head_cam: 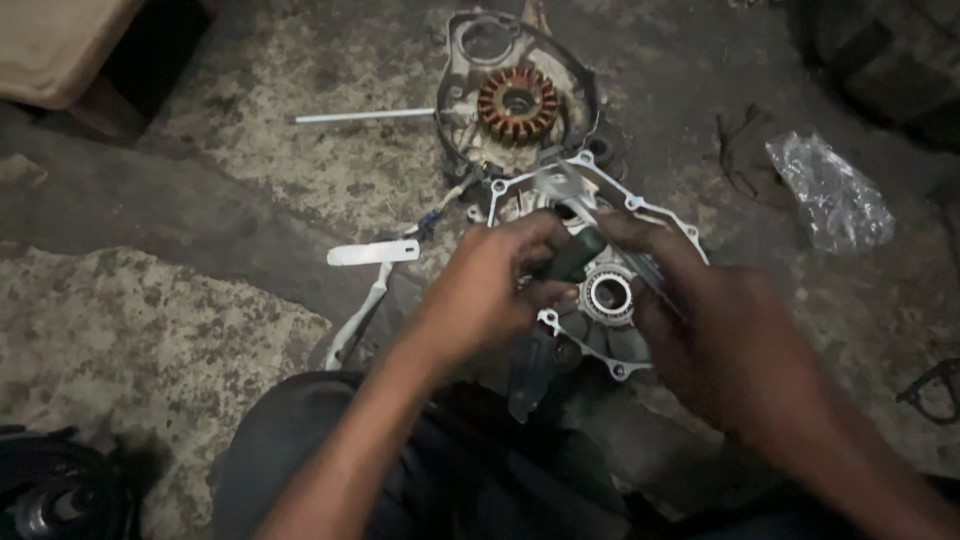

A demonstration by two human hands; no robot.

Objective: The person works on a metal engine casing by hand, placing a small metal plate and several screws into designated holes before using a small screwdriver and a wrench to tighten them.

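Both hands grip one dark green tool handle (578, 255) over a grey metal engine cover (610, 300) near the person's knees: the left hand (490, 285) from the left, the right hand (720, 335) from the right. Farther off lies a copper coil (517, 102) on the floor (200, 330).

Rough, stained, mottled grey concrete floor (200, 300), patchy and worn. Lying on it: round dark metal engine cover with copper-wound stator coil (517, 103) at top centre; thin white rod (365, 116) just left of it; flat white metal strip (372, 253) below, near white wire sleeve (360, 315); crumpled clear plastic bag (830, 190) at right, well apart; tangled dark wire bit (738, 150) beside bag; round black part (60, 495) at bottom left corner.
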